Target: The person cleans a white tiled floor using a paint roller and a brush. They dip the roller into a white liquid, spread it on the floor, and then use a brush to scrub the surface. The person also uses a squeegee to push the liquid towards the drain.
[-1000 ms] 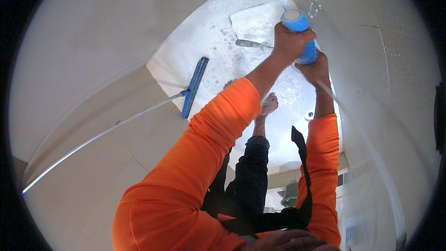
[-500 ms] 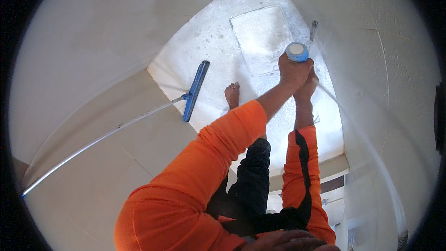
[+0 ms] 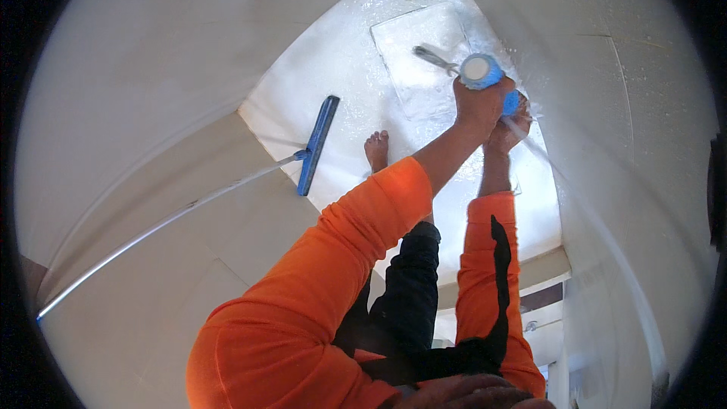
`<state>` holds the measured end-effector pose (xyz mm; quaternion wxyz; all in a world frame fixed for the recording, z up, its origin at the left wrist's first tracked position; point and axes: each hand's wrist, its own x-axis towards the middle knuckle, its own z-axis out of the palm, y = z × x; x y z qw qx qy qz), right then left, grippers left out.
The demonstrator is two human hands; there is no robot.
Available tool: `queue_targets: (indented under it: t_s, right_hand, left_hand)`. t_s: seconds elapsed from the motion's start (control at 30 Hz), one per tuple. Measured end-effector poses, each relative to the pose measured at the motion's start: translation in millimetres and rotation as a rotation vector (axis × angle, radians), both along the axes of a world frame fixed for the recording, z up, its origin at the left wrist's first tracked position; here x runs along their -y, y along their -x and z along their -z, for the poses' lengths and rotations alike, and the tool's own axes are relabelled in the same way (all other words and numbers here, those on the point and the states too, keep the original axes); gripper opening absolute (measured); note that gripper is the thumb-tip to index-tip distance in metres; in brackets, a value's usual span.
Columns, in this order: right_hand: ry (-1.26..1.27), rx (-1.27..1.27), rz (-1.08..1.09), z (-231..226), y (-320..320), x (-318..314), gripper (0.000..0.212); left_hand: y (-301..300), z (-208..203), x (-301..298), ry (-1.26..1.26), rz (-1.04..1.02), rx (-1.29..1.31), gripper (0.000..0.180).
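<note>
My left hand (image 3: 482, 106) is closed around a blue cylindrical thing with a white round end (image 3: 475, 68); its kind I cannot make out. From behind it a slim dark grey piece (image 3: 434, 57) sticks out to the left, blurred. Just below and to the right, my right hand (image 3: 509, 127) is closed around the end of a pale hose (image 3: 606, 238). A second blue patch (image 3: 510, 102) shows between the two hands, and water splashes beside the right one. Beneath them is a wet white floor (image 3: 348, 60) with a square panel (image 3: 401, 26).
A blue floor squeegee (image 3: 319, 144) leans at the left, its long metal pole (image 3: 174, 220) reaching the left edge. My bare foot (image 3: 376, 150) stands on the wet floor. Smooth pale walls (image 3: 636, 98) rise around it. A raised edge (image 3: 541, 269) lies at the lower right.
Both hands have shifted slightly, and the blue thing has tipped. The dark grey piece has swung from its right side to its left. The blue patch between the hands has come into view.
</note>
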<state>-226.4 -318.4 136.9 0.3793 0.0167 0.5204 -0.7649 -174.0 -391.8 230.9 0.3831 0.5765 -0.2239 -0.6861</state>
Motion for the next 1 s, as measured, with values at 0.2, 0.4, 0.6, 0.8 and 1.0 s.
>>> queue_targets:
  t_s: [0.2,0.4,0.6,0.8,1.0]
  right_hand:
    - [-0.461,-0.702,-1.125,-43.0,34.5,23.8,0.043]
    - [-0.744,-1.383,-0.667,-52.7,-8.5,7.0,0.045]
    - [-0.437,-0.756,-0.564,21.6,23.1,-42.0,0.024]
    - [-0.178,-1.053,-1.451,-15.2,58.7,-14.7,0.018]
    - [-0.343,0.243,-1.088,-51.1,33.2,-43.8,0.045]
  left_hand:
    - [-34.3,8.6,36.5,0.248,0.375,-0.083,0.027]
    - [-32.1,3.8,28.6,-0.173,-0.181,-0.112,0.021]
    - [-20.7,-4.4,17.5,-0.045,0.078,-0.074,0.023]
    - [-49.1,24.0,39.4,0.071,0.347,-0.543,0.027]
    - [-41.7,44.4,33.1,-0.280,0.242,-0.532,0.045]
